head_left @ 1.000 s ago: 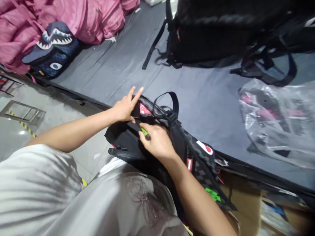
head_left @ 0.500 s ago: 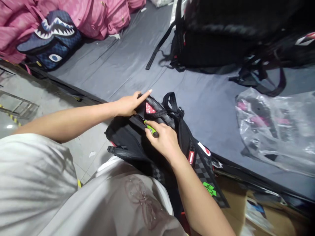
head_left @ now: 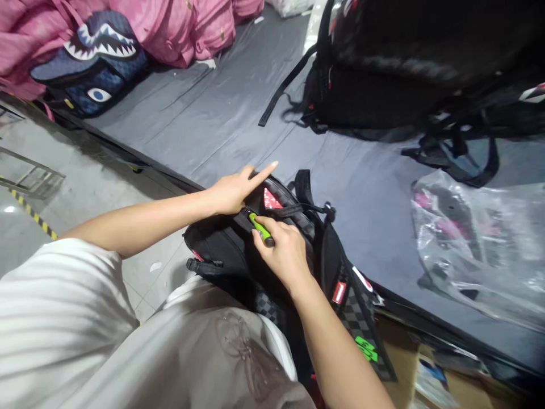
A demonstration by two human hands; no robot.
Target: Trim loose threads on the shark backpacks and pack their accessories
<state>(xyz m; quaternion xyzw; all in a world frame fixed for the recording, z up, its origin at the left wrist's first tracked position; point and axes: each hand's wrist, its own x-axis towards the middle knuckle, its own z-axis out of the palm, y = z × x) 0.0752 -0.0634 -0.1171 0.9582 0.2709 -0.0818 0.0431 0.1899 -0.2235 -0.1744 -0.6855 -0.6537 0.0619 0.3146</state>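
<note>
- Backpack [head_left: 221, 238], black with checked panels, tilted between the pale clothing [head_left: 170, 352] and the edge of the grey-covered table [head_left: 213, 125], upper part reaching over that edge.
- Left hand [head_left: 230, 194] laid across the backpack's upper rim, forefinger stretched out along it, thumb pointing down, other fingers partly hidden; impossible to tell whether any cloth is pinched.
- Right hand [head_left: 283, 247] wrapped around a green-handled tool [head_left: 261, 229], handle pinched between thumb and fingers, dark tip aimed at the left thumb and just beside it; exact contact with the cloth too small to make out.
- Compared with a second ago, more of the green handle in sight and slightly more room between the hands; left forefinger now lying straight, instead of two fingers raised in a V.
- Judging by that, probably still busy at much the same stretch near the rim, with the tool kept in hand and only the angle altered.
- Just beyond the fingers, a red patch [head_left: 271, 198] with white marks, then a strap loop [head_left: 303, 183] standing up.
- Beside the right forearm, a red tag [head_left: 339, 292] and a green patch [head_left: 366, 347].
- Farther out on the table, a clear plastic bag [head_left: 477, 244] to the right, black bags [head_left: 395, 74] behind, pink bags [head_left: 174, 28] and a blue shark-face bag [head_left: 96, 68] at far left.
</note>
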